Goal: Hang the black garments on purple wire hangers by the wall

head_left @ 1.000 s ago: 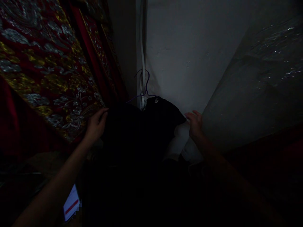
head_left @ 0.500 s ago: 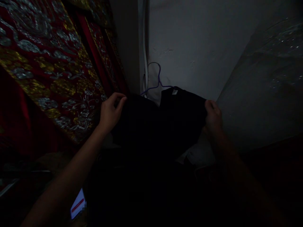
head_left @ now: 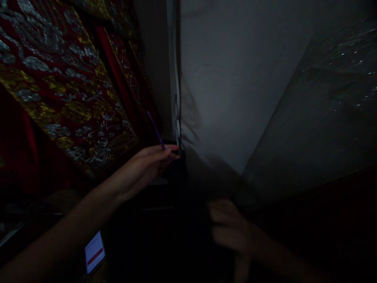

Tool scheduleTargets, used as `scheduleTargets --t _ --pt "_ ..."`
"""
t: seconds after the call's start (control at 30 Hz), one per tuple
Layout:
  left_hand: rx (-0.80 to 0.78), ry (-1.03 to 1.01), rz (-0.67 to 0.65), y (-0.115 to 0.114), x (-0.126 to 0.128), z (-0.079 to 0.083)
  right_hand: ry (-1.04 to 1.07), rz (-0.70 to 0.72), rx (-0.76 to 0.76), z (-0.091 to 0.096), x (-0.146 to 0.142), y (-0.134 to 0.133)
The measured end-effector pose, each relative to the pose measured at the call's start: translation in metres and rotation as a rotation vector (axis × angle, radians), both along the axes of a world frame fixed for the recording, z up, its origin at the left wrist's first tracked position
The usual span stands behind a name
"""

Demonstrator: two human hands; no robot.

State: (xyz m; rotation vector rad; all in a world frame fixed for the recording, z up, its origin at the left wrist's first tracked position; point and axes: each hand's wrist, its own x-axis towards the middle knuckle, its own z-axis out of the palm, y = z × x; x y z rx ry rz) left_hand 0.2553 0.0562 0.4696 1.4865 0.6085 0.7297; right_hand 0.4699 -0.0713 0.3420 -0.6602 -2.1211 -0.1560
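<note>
In dim light my left hand (head_left: 147,167) reaches to the centre and pinches the top of a black garment (head_left: 179,184) together with its thin purple hanger (head_left: 156,131), whose wire sticks up to the left. The garment hangs edge-on, a dark narrow shape below my fingers. My right hand (head_left: 228,226) is lower, blurred by motion, in front of the dark cloth; its fingers do not show clearly.
Red garments with gold and silver embroidery (head_left: 64,86) hang at the left. A white wall (head_left: 235,78) with a vertical white cable (head_left: 176,78) lies ahead. A plastic-covered grey bulk (head_left: 324,118) fills the right. A white card with a red stripe (head_left: 94,251) lies low left.
The black garment, held spread by both hands before, now hangs edge-on from my left hand. My right hand let go of its shoulder and dropped down towards the middle.
</note>
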Motion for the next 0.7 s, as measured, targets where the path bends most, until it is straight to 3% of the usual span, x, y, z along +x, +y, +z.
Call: scheduleTargets --t 0.07,0.1,0.23,0.3,0.43,0.5,0.6,0.7 --pt "-0.092 0.076 -0.052 -0.005 -0.02 -0.001 -0.132 0.162 -0.04 0.013 -0.012 0.009" --pt "-0.076 0.145 -0.092 -0.007 -0.031 -0.002 -0.129 0.142 -0.098 0.021 -0.011 0.015" --pt "0.14 0.464 -0.267 -0.009 -0.071 0.002 0.171 -0.287 -0.335 0.038 0.024 0.049" --pt "0.249 0.545 -0.237 -0.005 -0.083 0.006 0.319 -0.355 -0.398 0.035 0.041 0.067" --pt "0.544 0.459 0.063 0.022 -0.087 0.006 0.507 -0.19 -0.793 0.019 0.053 0.095" --pt "0.69 0.417 0.229 0.042 -0.08 0.004 0.712 -0.145 -0.871 0.02 0.05 0.107" --pt "0.946 0.306 0.514 0.062 -0.067 0.001 1.014 -0.147 -0.681 0.041 0.048 0.128" --pt "1.205 0.153 0.818 0.06 -0.054 -0.007 1.187 -0.155 -0.473 0.068 0.057 0.149"
